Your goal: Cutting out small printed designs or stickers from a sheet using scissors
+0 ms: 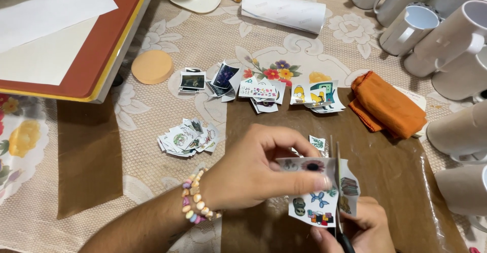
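Note:
My left hand (253,169), with a bead bracelet on the wrist, pinches a white printed sheet (314,202) of small colourful pictures by its upper edge. My right hand (362,227) at the bottom edge holds scissors (337,182) whose blades stand upright through the sheet, splitting off a strip on the right. A small cut picture (317,142) lies just above the sheet on a brown sheet of paper (395,172).
Piles of cut pictures (188,137) (264,91) (317,95) (210,79) lie on the lace tablecloth. A folded orange cloth (386,106), several white mugs (446,35), a paper roll (284,10), a round orange pad (152,66) and a red-edged press board (76,45) surround them.

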